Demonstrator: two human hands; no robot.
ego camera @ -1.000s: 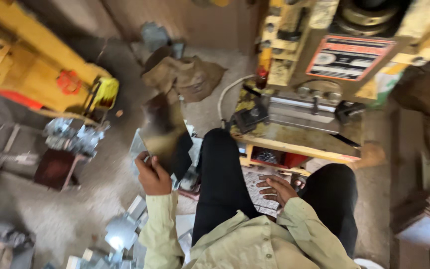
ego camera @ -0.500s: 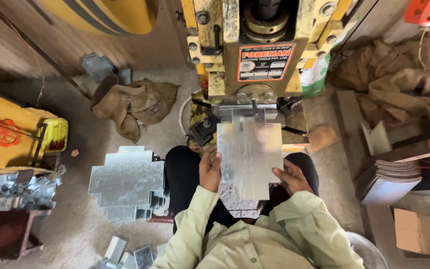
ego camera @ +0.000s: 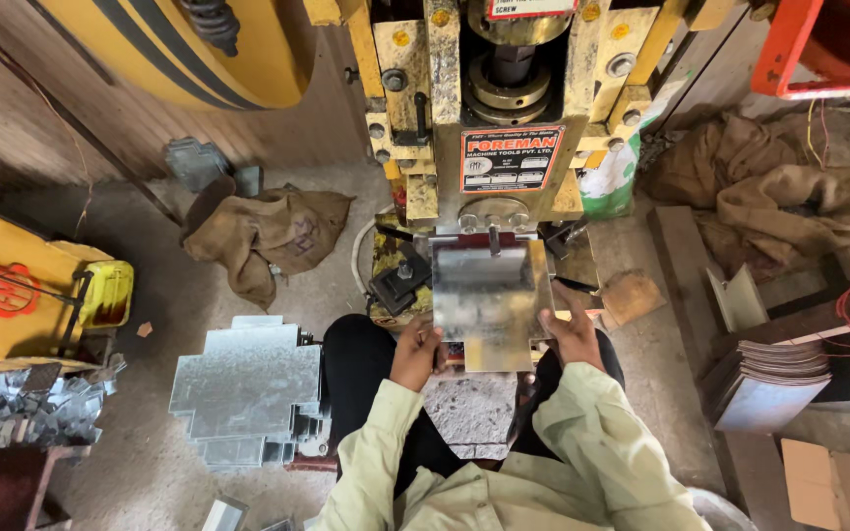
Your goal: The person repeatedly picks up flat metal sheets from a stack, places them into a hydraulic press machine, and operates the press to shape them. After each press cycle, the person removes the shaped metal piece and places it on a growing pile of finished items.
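Note:
I am seated in front of a yellow press machine (ego camera: 504,128). Both hands hold a flat, shiny metal sheet (ego camera: 489,305) level over the press bed. My left hand (ego camera: 417,349) grips its left edge and my right hand (ego camera: 571,334) grips its right edge. The sheet's far edge sits under the ram of the press. A stack of similar cut metal sheets (ego camera: 248,393) lies on the floor to my left, beside my knee.
A burlap sack (ego camera: 268,231) lies on the floor at left and more sacking (ego camera: 779,187) at right. Finished plates (ego camera: 774,379) are stacked at right. Metal offcuts (ego camera: 31,408) are piled at far left near a yellow frame (ego camera: 22,295). A large yellow flywheel (ego camera: 199,49) is above.
My left hand lifted a sheet from the floor stack at left, my view swung to face the press, and both hands have pushed the sheet forward under the ram.

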